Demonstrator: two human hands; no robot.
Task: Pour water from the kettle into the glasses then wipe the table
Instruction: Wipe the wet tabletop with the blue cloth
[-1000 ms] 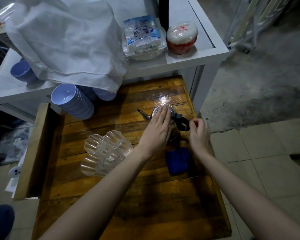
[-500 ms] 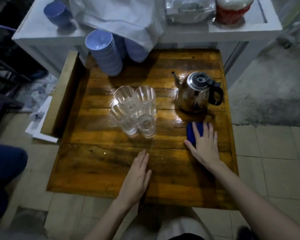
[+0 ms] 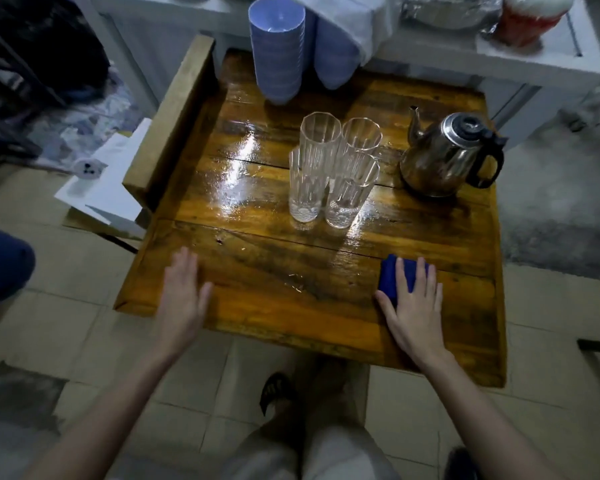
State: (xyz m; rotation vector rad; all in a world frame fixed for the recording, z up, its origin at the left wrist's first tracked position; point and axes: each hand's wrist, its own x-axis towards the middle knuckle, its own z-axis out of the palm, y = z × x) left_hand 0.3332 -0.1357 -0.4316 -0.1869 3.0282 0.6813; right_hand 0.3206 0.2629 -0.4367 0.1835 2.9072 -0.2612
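Wet wooden table (image 3: 257, 278): glasses (image 3: 329, 168) beside kettle (image 3: 444, 157), stacked blue bowls (image 3: 278, 46) behind.

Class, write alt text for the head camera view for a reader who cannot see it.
A right hand presses a blue cloth flat on a wet wooden table; the left hand rests open nearby. Behind stand four glasses and a steel kettle.

blue cloth (image 3: 392, 277) half under right hand (image 3: 414, 306)
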